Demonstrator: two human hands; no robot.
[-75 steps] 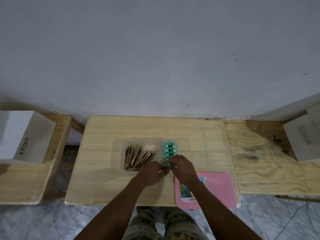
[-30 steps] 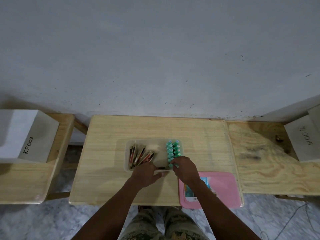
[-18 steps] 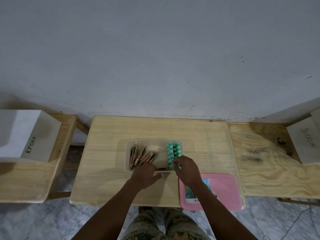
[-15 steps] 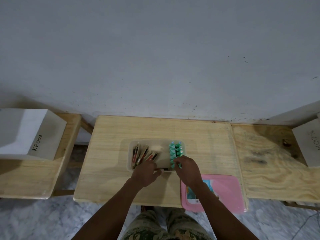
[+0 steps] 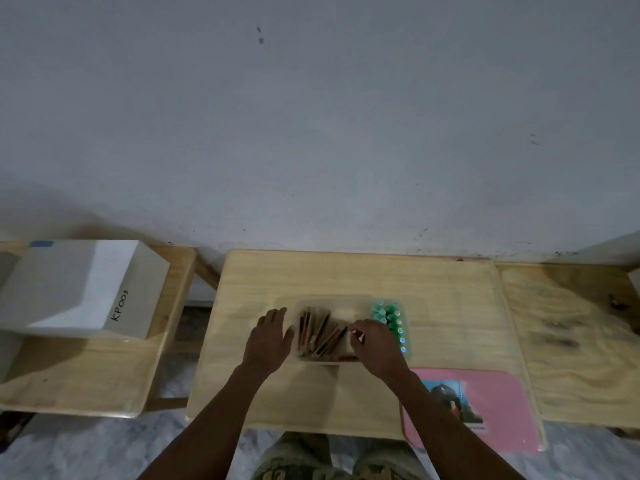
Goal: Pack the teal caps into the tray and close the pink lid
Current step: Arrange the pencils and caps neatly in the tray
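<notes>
Head view: clear tray [image 5: 349,299] at centre of the wooden table [image 5: 450,306], teal caps [image 5: 388,315] lined in two rows along its right side, dark sticks [image 5: 322,336] heaped on its left. Left hand [image 5: 270,341] flat and open, fingers spread, against the tray's left wall. Right hand [image 5: 375,348] over the tray's middle, fingertips pinched together, covering the lower caps; whether anything is held, cannot tell. Pink lid [image 5: 498,410] off the tray, flat at lower right, partly behind the right forearm. White box [image 5: 86,289] marked KP003 on the bench at left.
</notes>
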